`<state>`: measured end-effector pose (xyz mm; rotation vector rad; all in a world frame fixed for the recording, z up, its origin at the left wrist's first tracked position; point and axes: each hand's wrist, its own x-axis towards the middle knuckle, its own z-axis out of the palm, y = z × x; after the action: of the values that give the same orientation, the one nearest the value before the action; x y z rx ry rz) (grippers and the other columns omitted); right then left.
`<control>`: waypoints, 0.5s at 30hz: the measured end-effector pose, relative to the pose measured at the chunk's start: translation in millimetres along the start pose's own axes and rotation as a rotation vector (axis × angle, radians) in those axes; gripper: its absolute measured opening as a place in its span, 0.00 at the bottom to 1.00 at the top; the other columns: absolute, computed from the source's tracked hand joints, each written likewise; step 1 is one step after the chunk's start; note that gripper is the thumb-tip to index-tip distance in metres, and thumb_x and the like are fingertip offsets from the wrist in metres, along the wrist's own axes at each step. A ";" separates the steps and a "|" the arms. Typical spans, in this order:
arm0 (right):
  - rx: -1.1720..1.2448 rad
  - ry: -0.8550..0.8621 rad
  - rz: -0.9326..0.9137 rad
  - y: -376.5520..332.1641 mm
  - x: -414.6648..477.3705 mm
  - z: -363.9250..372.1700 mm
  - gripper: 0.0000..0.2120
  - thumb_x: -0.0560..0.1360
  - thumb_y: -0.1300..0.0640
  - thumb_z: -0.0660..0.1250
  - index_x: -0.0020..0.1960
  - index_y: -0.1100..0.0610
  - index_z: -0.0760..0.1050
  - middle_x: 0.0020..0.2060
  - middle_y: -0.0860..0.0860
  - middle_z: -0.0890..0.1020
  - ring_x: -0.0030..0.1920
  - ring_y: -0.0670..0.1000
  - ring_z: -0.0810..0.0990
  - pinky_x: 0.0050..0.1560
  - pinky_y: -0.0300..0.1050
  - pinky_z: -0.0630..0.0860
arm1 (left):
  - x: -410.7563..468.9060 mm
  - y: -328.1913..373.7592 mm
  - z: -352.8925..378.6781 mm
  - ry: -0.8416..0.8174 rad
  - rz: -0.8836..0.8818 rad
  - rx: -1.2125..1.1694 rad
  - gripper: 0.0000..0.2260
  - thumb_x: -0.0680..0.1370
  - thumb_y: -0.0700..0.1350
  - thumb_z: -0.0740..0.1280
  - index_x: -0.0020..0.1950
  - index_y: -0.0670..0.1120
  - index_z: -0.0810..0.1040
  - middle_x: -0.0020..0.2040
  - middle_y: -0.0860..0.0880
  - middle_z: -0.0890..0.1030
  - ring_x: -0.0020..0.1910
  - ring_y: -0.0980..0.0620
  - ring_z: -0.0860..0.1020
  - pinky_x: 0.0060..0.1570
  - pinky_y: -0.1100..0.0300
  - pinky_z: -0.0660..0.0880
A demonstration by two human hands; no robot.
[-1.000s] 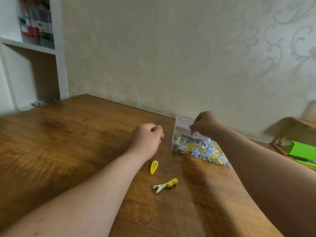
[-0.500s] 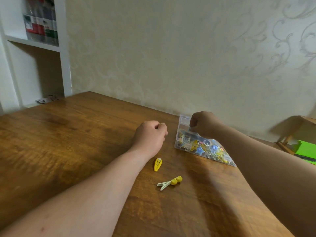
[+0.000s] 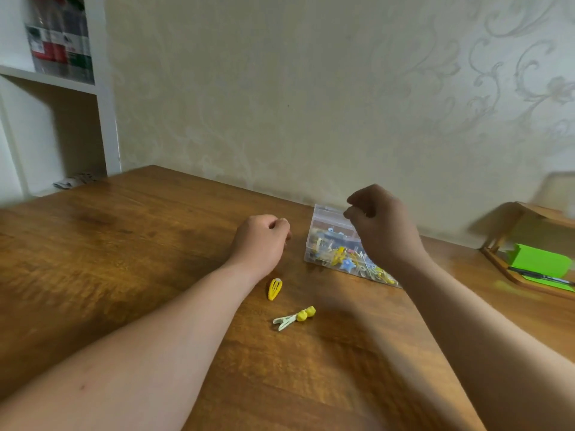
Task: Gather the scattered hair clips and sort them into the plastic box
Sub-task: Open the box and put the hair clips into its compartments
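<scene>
A clear plastic box [image 3: 315,244] filled with several coloured hair clips stands on the wooden table [image 3: 124,244] near the wall. My right hand [image 3: 381,227] hovers just above the box, fingers curled, with nothing visible in it. To the left of the box, my left hand [image 3: 261,241] rests on the table as a closed fist, and no clip shows in it. A yellow snap clip [image 3: 275,289] lies just below my left wrist. A pale green clip with yellow beads [image 3: 294,318] lies a little nearer to me.
A wooden tray [image 3: 497,259] at the right holds a green block [image 3: 536,261] and a dark pen [image 3: 541,278]. A white shelf unit [image 3: 105,119] with bottles [image 3: 59,35] stands at the far left. The patterned wall runs along the table's far edge.
My right hand, which held a dark clip over the box a second ago, has lifted slightly and shows no clip. The left fist has stayed put.
</scene>
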<state>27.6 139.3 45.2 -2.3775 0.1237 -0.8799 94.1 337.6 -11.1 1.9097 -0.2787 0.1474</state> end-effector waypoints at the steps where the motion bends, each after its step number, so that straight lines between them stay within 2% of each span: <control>1: 0.023 -0.025 0.005 -3.4 -15.5 -1.3 0.06 0.82 0.55 0.69 0.57 0.47 0.80 0.46 0.41 0.84 0.47 0.40 0.81 0.45 0.39 0.76 | -0.8 0.5 0.0 -0.002 -0.001 0.003 0.18 0.85 0.50 0.61 0.42 0.47 0.85 0.39 0.46 0.85 0.43 0.47 0.83 0.44 0.52 0.79; 3: 0.026 -0.188 -0.011 -6.5 -43.9 -1.5 0.04 0.82 0.53 0.70 0.56 0.46 0.81 0.46 0.42 0.85 0.47 0.40 0.82 0.46 0.38 0.78 | -1.7 0.8 -0.3 -0.001 -0.002 0.002 0.17 0.85 0.50 0.62 0.42 0.47 0.85 0.39 0.47 0.85 0.43 0.48 0.82 0.42 0.53 0.77; 5: 0.071 -0.449 -0.023 -7.1 -66.9 -1.1 0.04 0.82 0.51 0.70 0.57 0.46 0.82 0.47 0.42 0.85 0.48 0.41 0.83 0.51 0.41 0.79 | -2.5 0.8 -0.6 0.002 -0.008 -0.008 0.17 0.85 0.50 0.62 0.41 0.48 0.85 0.38 0.48 0.85 0.40 0.50 0.81 0.39 0.55 0.73; 7: 0.111 -0.626 -0.021 -6.0 -81.5 -1.7 0.06 0.82 0.47 0.70 0.57 0.44 0.82 0.46 0.41 0.85 0.47 0.39 0.82 0.50 0.36 0.76 | -2.4 0.4 0.2 0.003 -0.009 -0.010 0.17 0.84 0.50 0.62 0.41 0.48 0.85 0.37 0.49 0.85 0.37 0.51 0.79 0.38 0.56 0.70; 9: 0.180 -0.696 -0.016 -7.3 -86.6 -3.1 0.07 0.81 0.43 0.71 0.56 0.43 0.82 0.45 0.43 0.85 0.44 0.39 0.81 0.46 0.32 0.75 | -1.4 0.4 0.6 0.007 -0.012 0.001 0.17 0.84 0.50 0.62 0.41 0.47 0.85 0.37 0.49 0.84 0.37 0.51 0.79 0.38 0.56 0.70; 11: 0.228 -0.739 -0.043 -7.4 -87.5 -3.7 0.10 0.78 0.43 0.74 0.58 0.44 0.83 0.47 0.42 0.84 0.46 0.39 0.81 0.48 0.30 0.74 | -0.8 0.2 1.3 0.015 -0.008 -0.001 0.17 0.84 0.49 0.63 0.41 0.47 0.85 0.36 0.49 0.84 0.37 0.51 0.78 0.38 0.56 0.70; 13: 0.146 -0.789 -0.122 -6.9 -88.0 -0.9 0.14 0.75 0.41 0.77 0.59 0.41 0.82 0.52 0.42 0.81 0.52 0.41 0.80 0.52 0.32 0.74 | -0.4 0.3 1.7 0.014 -0.004 -0.004 0.17 0.84 0.48 0.63 0.41 0.46 0.85 0.36 0.49 0.84 0.37 0.51 0.78 0.38 0.56 0.70; 15: 0.078 -0.799 -0.186 -6.2 -89.0 3.6 0.13 0.75 0.42 0.77 0.59 0.41 0.83 0.53 0.43 0.78 0.52 0.43 0.79 0.52 0.32 0.73 | -0.7 0.6 1.7 0.012 0.000 0.001 0.17 0.84 0.48 0.63 0.41 0.45 0.85 0.36 0.49 0.84 0.37 0.51 0.78 0.38 0.56 0.71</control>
<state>-40.0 171.1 -3.7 -2.5051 -0.4421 0.0411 93.1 335.9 -11.3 1.9095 -0.2709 0.1597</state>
